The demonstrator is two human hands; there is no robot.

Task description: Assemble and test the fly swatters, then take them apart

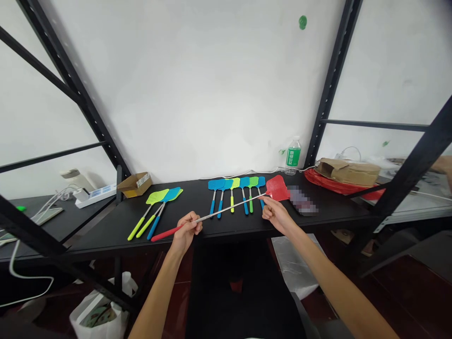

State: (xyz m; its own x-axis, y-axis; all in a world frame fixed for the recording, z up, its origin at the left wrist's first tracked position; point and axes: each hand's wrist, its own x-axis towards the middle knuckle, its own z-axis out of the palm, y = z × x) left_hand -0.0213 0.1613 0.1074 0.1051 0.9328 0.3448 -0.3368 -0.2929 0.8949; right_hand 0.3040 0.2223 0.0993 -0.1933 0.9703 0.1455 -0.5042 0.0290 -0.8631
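1. Fly swatter (226,209), red-handled, silvery-shafted, slants upward from beyond the left hand (185,228), which pinches it near the handle, to the right hand (275,213), pinching just below its square red head.
2. Black shelf (116,230) runs beneath both hands, against a white wall (197,94).
3. Left of the left hand: cardboard box (136,185), three yellow and blue swatters (172,194). Between the hands, farther back: six colored swatters (244,182), the red one's shaft crossing before their handles. Beyond the right hand: bottle (293,156).
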